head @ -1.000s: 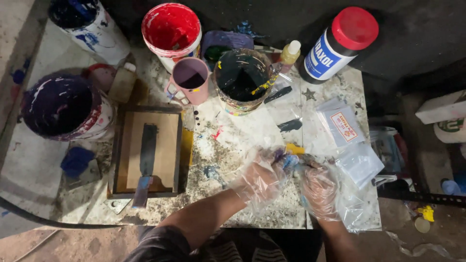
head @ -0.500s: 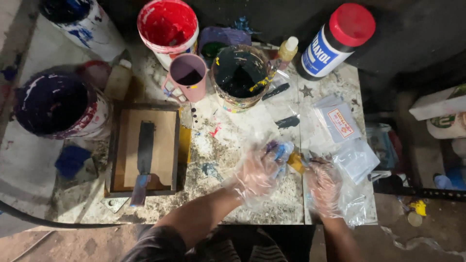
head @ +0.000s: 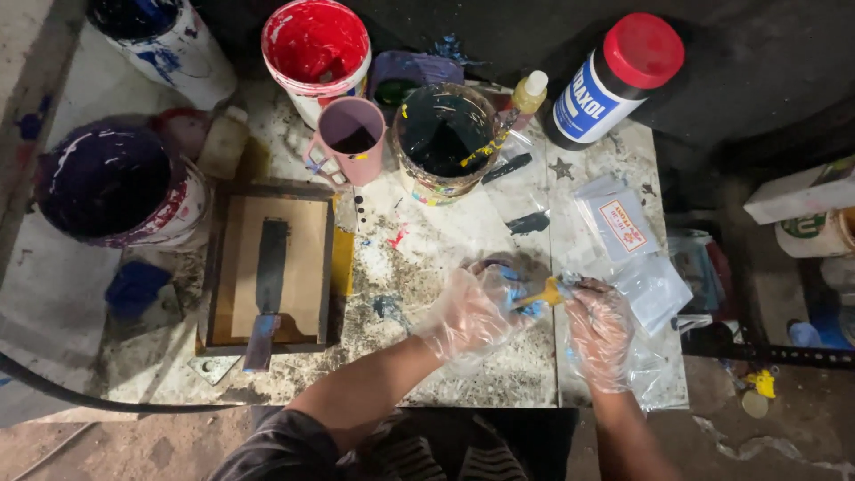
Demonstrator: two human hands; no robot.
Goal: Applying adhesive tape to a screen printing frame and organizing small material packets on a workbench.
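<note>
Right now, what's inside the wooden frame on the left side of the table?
A paint-stained scraper lies lengthwise inside the wooden frame, its handle sticking out over the near edge. It rests on a tan screen. What lies beneath the screen is covered.

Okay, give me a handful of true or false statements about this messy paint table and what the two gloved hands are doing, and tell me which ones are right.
1. Both hands wear clear plastic gloves. True: the left hand and the right hand are both gloved.
2. The hands hold a small yellow-handled tool between them. True.
3. The bucket of red paint sits right beside the hands. False: it stands at the far edge of the table.
4. The pink mug lies tipped on its side. False: it stands upright, with dark liquid inside.
5. A scraper lies on the wooden frame to the left of the hands. True.
</note>
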